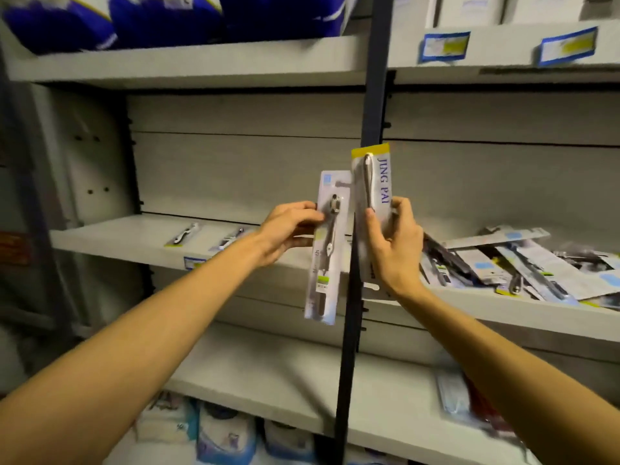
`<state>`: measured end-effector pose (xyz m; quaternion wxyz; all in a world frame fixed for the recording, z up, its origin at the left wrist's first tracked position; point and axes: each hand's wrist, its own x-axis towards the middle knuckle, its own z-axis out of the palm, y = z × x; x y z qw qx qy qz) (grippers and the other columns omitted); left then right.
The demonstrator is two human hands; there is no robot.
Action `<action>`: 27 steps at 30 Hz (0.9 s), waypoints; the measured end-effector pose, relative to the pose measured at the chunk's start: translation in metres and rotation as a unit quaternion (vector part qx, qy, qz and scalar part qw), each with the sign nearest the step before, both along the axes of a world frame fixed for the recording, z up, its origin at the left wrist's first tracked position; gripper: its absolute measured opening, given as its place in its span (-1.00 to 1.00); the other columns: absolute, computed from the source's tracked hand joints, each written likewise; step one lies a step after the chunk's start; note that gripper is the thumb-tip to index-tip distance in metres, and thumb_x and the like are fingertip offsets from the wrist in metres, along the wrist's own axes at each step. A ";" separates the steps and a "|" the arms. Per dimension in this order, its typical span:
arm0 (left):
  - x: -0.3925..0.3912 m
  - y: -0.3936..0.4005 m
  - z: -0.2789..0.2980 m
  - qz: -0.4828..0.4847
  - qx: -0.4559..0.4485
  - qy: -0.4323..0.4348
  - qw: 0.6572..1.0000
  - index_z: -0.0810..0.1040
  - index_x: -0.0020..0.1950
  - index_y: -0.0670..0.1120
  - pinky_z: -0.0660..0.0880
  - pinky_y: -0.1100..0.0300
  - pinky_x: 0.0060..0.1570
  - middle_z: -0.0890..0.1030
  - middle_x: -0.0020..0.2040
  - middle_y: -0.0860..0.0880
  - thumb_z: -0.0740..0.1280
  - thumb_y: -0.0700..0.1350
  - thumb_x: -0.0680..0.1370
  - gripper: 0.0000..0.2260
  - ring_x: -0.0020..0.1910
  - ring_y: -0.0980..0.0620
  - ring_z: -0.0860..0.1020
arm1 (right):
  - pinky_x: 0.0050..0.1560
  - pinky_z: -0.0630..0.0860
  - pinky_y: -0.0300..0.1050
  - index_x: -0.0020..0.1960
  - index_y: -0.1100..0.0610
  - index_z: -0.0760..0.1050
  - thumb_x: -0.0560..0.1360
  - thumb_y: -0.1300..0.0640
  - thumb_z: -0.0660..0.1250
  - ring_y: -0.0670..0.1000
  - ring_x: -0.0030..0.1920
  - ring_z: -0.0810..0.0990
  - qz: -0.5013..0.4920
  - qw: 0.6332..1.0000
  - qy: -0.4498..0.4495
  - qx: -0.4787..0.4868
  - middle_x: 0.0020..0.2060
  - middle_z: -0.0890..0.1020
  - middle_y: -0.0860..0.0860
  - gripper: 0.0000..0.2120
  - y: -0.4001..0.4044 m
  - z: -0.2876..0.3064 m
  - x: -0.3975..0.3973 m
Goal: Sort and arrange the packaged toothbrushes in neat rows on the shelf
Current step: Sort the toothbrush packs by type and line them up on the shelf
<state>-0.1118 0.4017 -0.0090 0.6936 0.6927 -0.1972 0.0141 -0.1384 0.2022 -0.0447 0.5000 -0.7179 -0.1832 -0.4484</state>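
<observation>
Two upright packs: blue-top pack pinched in left hand, yellow-top pack gripped in right hand.

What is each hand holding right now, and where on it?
Left hand pinches the blue-topped pack at its upper middle; right hand grips the yellow-topped pack around its lower half.

Above the grip we see blue-and-white bags on the top shelf. Blue-edged price labels sit up right; soft packs lie far below.
</observation>
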 end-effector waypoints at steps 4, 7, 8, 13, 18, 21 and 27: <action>0.025 0.086 -0.021 0.097 -0.038 0.062 0.993 0.65 0.11 -0.17 0.61 0.08 0.04 0.70 -0.02 -0.13 0.38 -0.21 0.54 -0.83 -0.03 -0.01 0.66 | -0.18 0.62 -0.30 0.18 -0.07 0.36 0.56 -0.27 0.24 -0.22 -0.01 0.64 0.075 0.995 0.054 -0.031 0.09 0.61 -0.16 -0.66 0.068 -0.017 0.030; 0.052 0.131 -0.034 0.179 -0.030 0.121 0.976 0.63 0.10 -0.15 0.61 0.16 -0.08 0.70 -0.03 -0.09 0.38 -0.21 0.56 -0.87 -0.07 0.01 0.66 | -0.16 0.65 -0.13 0.17 -0.07 0.40 0.56 -0.23 0.25 -0.13 -0.08 0.66 0.114 0.984 0.128 -0.046 0.02 0.64 -0.15 -0.70 0.112 -0.026 0.070; 0.063 0.142 -0.038 0.205 -0.025 0.142 0.968 0.61 0.03 -0.12 0.60 0.20 -0.17 0.68 -0.08 -0.06 0.38 -0.21 0.57 -0.94 -0.13 0.05 0.65 | -0.14 0.64 -0.05 0.16 -0.04 0.43 0.56 -0.21 0.26 -0.10 -0.10 0.66 0.110 0.981 0.151 -0.050 0.00 0.65 -0.12 -0.70 0.125 -0.028 0.085; 0.127 0.175 -0.037 0.227 -0.019 0.190 0.955 0.60 -0.03 -0.16 0.63 0.23 -0.37 0.68 -0.24 -0.04 0.39 -0.26 0.56 -0.98 -0.33 0.09 0.66 | 0.01 0.60 0.20 -0.05 0.00 0.49 0.51 -0.08 0.33 0.13 -0.09 0.67 0.081 0.965 0.251 -0.002 -0.11 0.69 0.06 -0.84 0.154 -0.031 0.164; 0.196 0.168 -0.039 0.204 -0.001 0.190 0.960 0.62 0.12 -0.20 0.56 0.30 -0.48 0.66 -0.19 -0.07 0.43 -0.30 0.53 -0.82 -0.44 0.14 0.64 | -0.01 0.62 0.12 -0.03 0.13 0.56 0.48 -0.09 0.33 0.16 -0.10 0.67 0.024 0.955 0.294 -0.012 -0.16 0.69 0.08 -0.72 0.147 -0.029 0.219; 0.228 0.152 -0.048 0.183 -0.001 0.186 0.965 0.61 0.17 -0.25 0.58 0.30 -0.44 0.66 -0.19 -0.09 0.42 -0.35 0.52 -0.77 -0.39 0.11 0.65 | 0.05 0.60 0.12 0.04 0.12 0.58 0.49 -0.10 0.32 0.13 -0.09 0.66 0.000 0.952 0.305 -0.013 -0.12 0.69 0.07 -0.69 0.143 -0.030 0.240; 0.275 0.124 -0.068 0.123 0.147 0.141 0.971 0.62 -0.01 -0.19 0.62 0.04 0.02 0.60 -0.13 -0.13 0.50 -0.20 0.49 -0.86 -0.21 0.00 0.59 | 0.01 0.62 0.14 0.02 0.08 0.57 0.49 -0.16 0.32 0.09 -0.13 0.67 -0.018 0.948 0.317 -0.025 -0.14 0.69 0.02 -0.69 0.140 -0.033 0.253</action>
